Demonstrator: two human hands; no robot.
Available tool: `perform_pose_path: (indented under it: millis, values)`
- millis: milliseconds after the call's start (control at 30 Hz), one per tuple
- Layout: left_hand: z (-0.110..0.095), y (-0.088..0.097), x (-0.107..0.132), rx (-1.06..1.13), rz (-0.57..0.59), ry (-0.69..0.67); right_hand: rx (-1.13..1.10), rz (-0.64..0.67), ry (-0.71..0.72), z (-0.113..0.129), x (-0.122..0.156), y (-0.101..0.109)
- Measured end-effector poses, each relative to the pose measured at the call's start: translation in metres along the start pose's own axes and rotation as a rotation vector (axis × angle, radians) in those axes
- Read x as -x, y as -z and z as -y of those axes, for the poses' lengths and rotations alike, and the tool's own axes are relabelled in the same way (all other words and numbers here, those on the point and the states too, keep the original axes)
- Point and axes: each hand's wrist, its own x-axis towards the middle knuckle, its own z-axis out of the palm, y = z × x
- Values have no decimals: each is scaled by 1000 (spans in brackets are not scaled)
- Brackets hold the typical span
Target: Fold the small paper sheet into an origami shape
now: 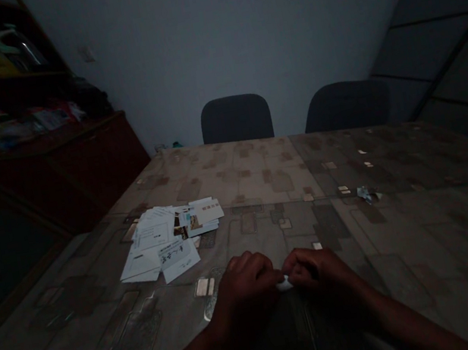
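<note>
My left hand [247, 287] and my right hand [321, 273] rest close together on the patterned table [262, 182], near its front edge. Both have their fingers curled in. Between their fingertips shows a small white thing [284, 284], pinched by both hands; the dim light hides what it is. A loose pile of white cards and papers [168, 241] lies to the left of my left hand, apart from it.
A small crumpled scrap [368, 194] lies on the table to the right. Two dark chairs [235, 119] [346, 105] stand at the far edge. A dark wooden cabinet with cluttered shelves [27, 133] fills the left side. The room is dim.
</note>
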Motion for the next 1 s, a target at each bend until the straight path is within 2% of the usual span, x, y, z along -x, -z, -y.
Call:
perform_pose_path:
  millis: [100, 267, 333, 433, 567, 667, 800, 900, 1000]
  values:
    - [-5, -3, 2, -102, 18, -20, 158, -51, 92, 1, 5, 0]
    - [-5, -1, 1, -75, 77, -22, 235, -62, 190, 2, 6, 0]
    - [-3, 1, 1, -43, 96, -23, 207, -54, 172, 1, 5, 0]
    - [-1, 5, 2, -7, 101, -14, 104, -30, 70, 2, 4, 0]
    - [-1, 4, 2, -42, 29, -54, 16, -18, -19, 4, 4, -1]
    - [-1, 1, 3, -97, 5, -91, 106, -40, 44, 3, 3, -2]
    - [-2, -2, 4, -135, 67, -95, 269, -55, 172, -3, 3, -6]
    - [-2, -2, 5, -89, 111, -19, 381, -84, 311, -8, 5, -7]
    - [-3, 0, 4, 26, 134, 85, 456, -85, 333, -11, 9, -4]
